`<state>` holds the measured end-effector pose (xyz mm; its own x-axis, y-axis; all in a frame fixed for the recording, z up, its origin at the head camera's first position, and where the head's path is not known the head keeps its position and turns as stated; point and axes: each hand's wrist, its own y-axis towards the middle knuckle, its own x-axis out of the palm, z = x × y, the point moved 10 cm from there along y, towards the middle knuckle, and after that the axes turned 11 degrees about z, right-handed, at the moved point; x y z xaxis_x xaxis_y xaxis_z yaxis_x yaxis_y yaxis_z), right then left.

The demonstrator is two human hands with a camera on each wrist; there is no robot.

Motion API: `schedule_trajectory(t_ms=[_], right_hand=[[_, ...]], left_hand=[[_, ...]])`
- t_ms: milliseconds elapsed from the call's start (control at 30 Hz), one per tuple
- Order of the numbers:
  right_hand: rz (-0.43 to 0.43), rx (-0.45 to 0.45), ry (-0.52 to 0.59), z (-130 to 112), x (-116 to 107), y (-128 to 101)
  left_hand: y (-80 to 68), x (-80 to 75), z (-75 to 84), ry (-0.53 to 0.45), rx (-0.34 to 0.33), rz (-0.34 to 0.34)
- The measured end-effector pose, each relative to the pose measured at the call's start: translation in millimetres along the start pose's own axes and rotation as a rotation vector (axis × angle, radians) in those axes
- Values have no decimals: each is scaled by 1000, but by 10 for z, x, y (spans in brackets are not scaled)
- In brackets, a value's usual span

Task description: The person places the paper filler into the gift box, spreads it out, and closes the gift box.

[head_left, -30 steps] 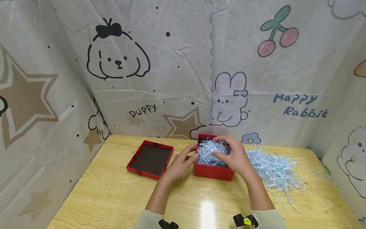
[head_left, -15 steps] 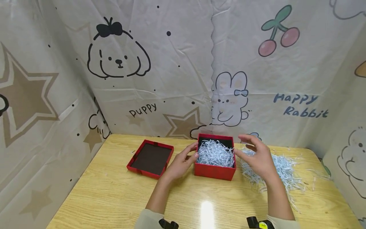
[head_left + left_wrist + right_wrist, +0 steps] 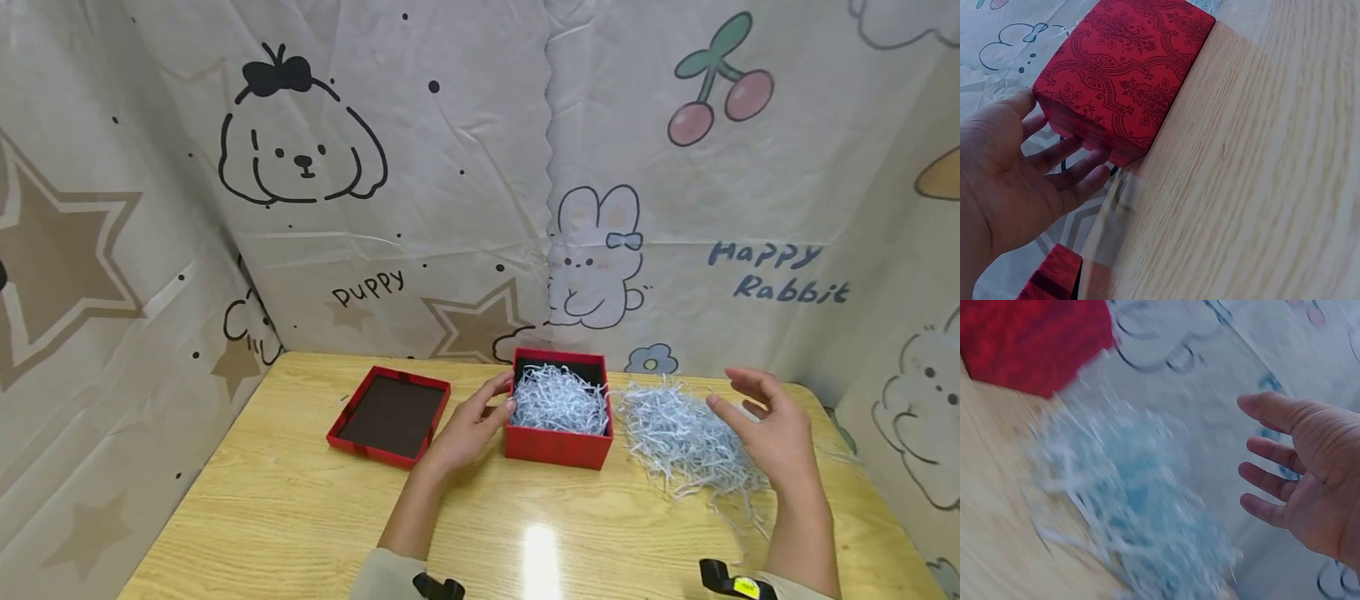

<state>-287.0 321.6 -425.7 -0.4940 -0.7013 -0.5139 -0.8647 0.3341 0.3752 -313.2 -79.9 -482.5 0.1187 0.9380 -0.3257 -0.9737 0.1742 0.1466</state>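
A red patterned box (image 3: 558, 447) with a dark lining stands on the table, with pale blue shredded paper (image 3: 561, 400) filling much of it. Against the box's left side rest the fingertips of my left hand (image 3: 467, 431), the fingers spread along that wall in the left wrist view. My right hand (image 3: 776, 429) is over the right end of a loose heap of the same shredded paper (image 3: 686, 437). Its fingers are relaxed and apart, with nothing between them, as the right wrist view shows too.
To the left lies the box's lid (image 3: 390, 417), dark inside face up, on the wooden table (image 3: 300, 517). A cloth backdrop (image 3: 465, 200) printed with cartoon drawings rises behind and beside the table.
My right hand has come out of the box and moved right, past its right wall, to over the loose paper heap. My left hand has stayed at the box's left side.
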Motion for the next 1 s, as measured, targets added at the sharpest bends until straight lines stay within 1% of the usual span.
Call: schedule_trajectory(t_ms=[100, 200, 300, 367, 467, 567, 733, 833, 1000], right_hand=[[7, 68, -38, 235, -140, -9], [22, 127, -49, 422, -269, -20], [23, 170, -51, 557, -330, -24], [-1, 172, -50, 589, -319, -22], [-74, 141, -28, 578, -235, -18], [-160, 104, -4, 544, -100, -28], [-278, 60, -47, 540, 136, -59], [-319, 36, -64, 548, 252, -77], [-344, -20, -78, 527, 392, -106]], left_hand=[[-5, 0, 0, -5, -3, 0], [-1, 3, 4, 1, -2, -1], [5, 2, 18, 2, 2, -1], [3, -3, 29, 2, 3, -2], [-3, -10, 53, 0, 14, -4], [-9, -13, 71, 2, 22, -4], [-7, -14, 74, 0, 16, -3], [-6, -11, 73, -13, 14, -5], [-7, -7, 65, -14, 10, 1]])
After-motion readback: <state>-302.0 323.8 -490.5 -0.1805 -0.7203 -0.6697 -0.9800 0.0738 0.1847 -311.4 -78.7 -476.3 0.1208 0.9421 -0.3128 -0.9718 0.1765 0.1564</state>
